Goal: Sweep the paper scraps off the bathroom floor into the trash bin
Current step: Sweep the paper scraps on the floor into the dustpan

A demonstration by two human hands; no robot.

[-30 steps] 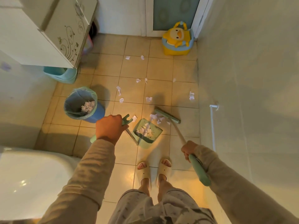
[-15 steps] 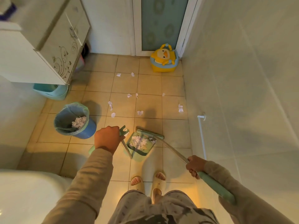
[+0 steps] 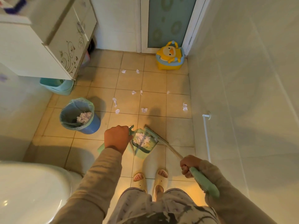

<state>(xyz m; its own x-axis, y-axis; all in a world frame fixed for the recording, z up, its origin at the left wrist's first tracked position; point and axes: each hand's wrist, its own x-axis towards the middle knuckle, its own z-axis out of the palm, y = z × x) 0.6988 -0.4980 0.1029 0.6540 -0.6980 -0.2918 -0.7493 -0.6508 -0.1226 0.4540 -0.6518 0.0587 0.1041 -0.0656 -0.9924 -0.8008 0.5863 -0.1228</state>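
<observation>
The left hand (image 3: pixel 116 137), at the centre of the frame, is closed around the handle of a pale green plastic dustpan (image 3: pixel 143 143), whose tray sits just to its right and holds a heap of white paper scraps (image 3: pixel 142 140). The right hand (image 3: pixel 188 165), lower right, is clenched on the pale green grip of a long-handled broom (image 3: pixel 169 148). The broom's narrow green head (image 3: pixel 151 133) lies against the dustpan's upper right edge.

The round blue trash bin (image 3: pixel 80 117) with a greenish liner stands left of centre, near the dustpan but apart from it, with crumpled paper inside. About 9 loose white paper scraps (image 3: pixel 144 110) remain scattered on the beige tiled floor (image 3: pixel 153 81) above the dustpan, in the middle of the frame.

A yellow duck-shaped child's potty (image 3: pixel 169 56) sits by the frosted door at top centre. A white toilet (image 3: pixel 30 191) fills the lower left.
</observation>
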